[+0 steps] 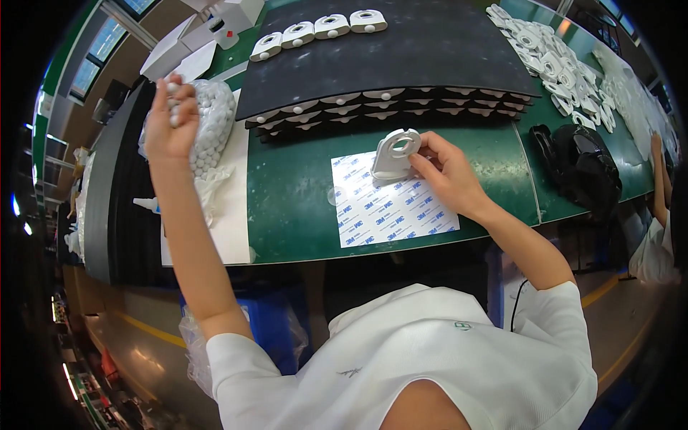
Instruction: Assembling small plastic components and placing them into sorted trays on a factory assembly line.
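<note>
My left hand (pixel 170 132) is raised at the left beside a clear plastic bag of small white balls (pixel 211 132). Its fingers are curled and blurred a little, with a few white balls (pixel 174 111) in them. Over the middle of the table, my right hand (pixel 455 175) grips a white plastic bracket (pixel 385 166) by its rounded end. The bracket has a round hole and stands tilted above a white sheet with blue print (pixel 398 215). Whether its lower edge touches the sheet, I cannot tell.
Stacked black foam boards (pixel 416 61) stand ahead, with several white brackets (pixel 332 26) in a row on top. A heap of brackets (pixel 548 64) lies at the far right, near a black bundle (pixel 580 168). Another person's arm (pixel 659 175) shows at the right edge.
</note>
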{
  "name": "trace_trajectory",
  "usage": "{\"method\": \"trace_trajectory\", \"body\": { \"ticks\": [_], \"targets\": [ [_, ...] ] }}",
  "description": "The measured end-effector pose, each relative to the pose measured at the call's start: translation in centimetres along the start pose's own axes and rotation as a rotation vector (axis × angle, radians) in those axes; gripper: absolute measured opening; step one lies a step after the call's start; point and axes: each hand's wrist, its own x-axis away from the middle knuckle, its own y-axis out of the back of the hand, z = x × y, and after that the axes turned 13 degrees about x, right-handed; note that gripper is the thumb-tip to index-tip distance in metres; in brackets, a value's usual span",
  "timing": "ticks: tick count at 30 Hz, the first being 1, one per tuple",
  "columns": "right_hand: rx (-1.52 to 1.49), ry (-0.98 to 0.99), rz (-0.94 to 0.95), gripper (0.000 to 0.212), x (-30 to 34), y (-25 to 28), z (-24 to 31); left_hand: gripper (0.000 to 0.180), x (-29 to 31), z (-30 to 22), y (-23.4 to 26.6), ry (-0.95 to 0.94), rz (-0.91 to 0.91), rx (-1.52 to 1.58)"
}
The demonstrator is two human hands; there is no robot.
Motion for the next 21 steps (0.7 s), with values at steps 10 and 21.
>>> {"method": "trace_trajectory", "body": {
  "ticks": [10,21],
  "targets": [
    [0.030,0.043,-0.067,0.012,-0.1,-0.9,-0.2,0.035,3.0,17.7,-3.7,0.376,-0.147,0.104],
    [0.297,0.222,-0.064,0.013,0.2,-1.0,0.2,0.037,2.7,20.1,-1.4,0.352,0.002,-0.012]
  ]
}}
